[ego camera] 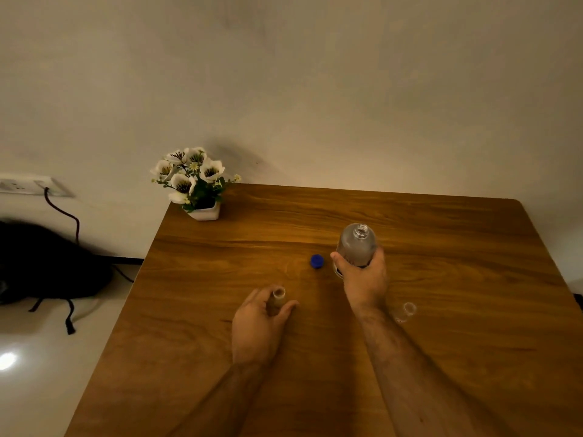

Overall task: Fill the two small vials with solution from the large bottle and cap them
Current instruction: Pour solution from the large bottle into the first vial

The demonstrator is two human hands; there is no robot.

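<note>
Wooden table [441, 234] against wall, right hand [362, 279] gripping uncapped large bottle [356, 244] mid-table, left hand [258, 323] curled round open vial [279, 294]

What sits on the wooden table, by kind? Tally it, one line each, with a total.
Large clear bottle, uncapped, gripped by the right hand: 1
Small clear glass vials: 2, one held by the left hand, one standing free beside the right forearm
Blue round cap: 1
White pot of white artificial flowers: 1
Total: 5
</note>
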